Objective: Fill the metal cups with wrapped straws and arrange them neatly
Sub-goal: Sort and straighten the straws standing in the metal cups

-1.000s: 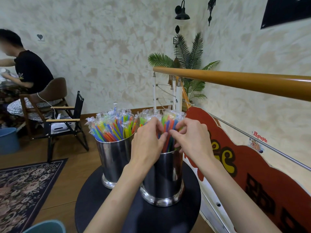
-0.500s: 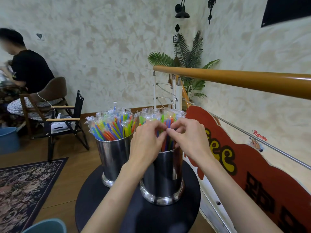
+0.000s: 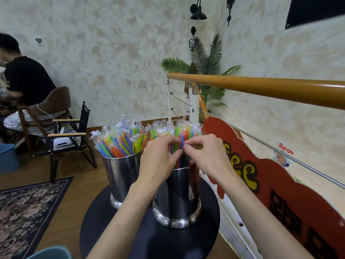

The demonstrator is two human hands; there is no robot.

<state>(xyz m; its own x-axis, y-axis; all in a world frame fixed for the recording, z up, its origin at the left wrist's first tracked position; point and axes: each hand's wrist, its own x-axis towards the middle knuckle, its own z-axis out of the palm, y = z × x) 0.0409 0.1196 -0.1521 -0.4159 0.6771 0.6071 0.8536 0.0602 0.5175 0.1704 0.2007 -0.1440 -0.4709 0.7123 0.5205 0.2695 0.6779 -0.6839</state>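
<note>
Nearest the person, on the round black table point(image 3: 141, 240), stood the front metal cup point(image 3: 177, 199), close to the table's right edge and packed with wrapped straws point(image 3: 179, 131) standing upright. Both hands were over its mouth. The left hand point(image 3: 158, 157) had its fingers curled in among the stems, and the right hand point(image 3: 207, 156) met it fingertip to fingertip, both pinching around a blue straw point(image 3: 182, 143) in the middle of the bundle. I took it they were holding it so as to straighten or seat that one straw among its neighbours, tidying the bunch rather than adding a new handful. The straw's wrapped top rose above the fingertips and its lower length ran down between the two hands into the cup.

Just behind and to the left, nearer the table's far-left edge, stood the second metal cup point(image 3: 121, 176), its straws point(image 3: 119, 141) fanned outward and leaning left, touched by neither hand; it looked full, though looser.

Beyond the table, a folding chair point(image 3: 74, 139) stood on the wooden floor, a seated person in a black shirt point(image 3: 26, 79) was at the far left, and a wooden handrail point(image 3: 261, 86) ran along the right.
</note>
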